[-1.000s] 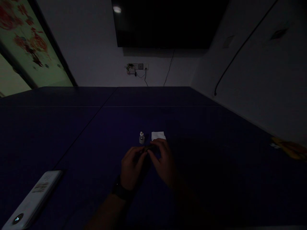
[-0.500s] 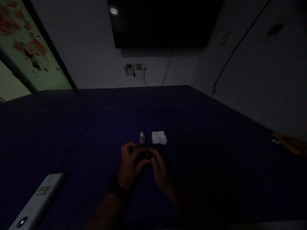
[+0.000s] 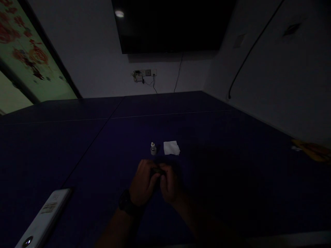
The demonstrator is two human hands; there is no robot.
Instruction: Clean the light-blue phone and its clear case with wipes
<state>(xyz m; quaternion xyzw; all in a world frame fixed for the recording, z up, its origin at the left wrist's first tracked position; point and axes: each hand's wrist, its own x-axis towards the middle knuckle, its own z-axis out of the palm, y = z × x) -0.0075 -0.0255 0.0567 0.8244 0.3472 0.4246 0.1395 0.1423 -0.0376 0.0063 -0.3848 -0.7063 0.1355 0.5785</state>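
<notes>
Left hand (image 3: 141, 184) and right hand (image 3: 170, 186) meet on the near side of the small bottle (image 3: 153, 150), holding a small dark object (image 3: 156, 170) between them. The grip is nearly closed: in each hand, thumb and curled fingers pinch one end of the object, whose exact form is too dark to tell. A white folded sheet (image 3: 171, 148) lies just right of the bottle, apart from both hands
</notes>
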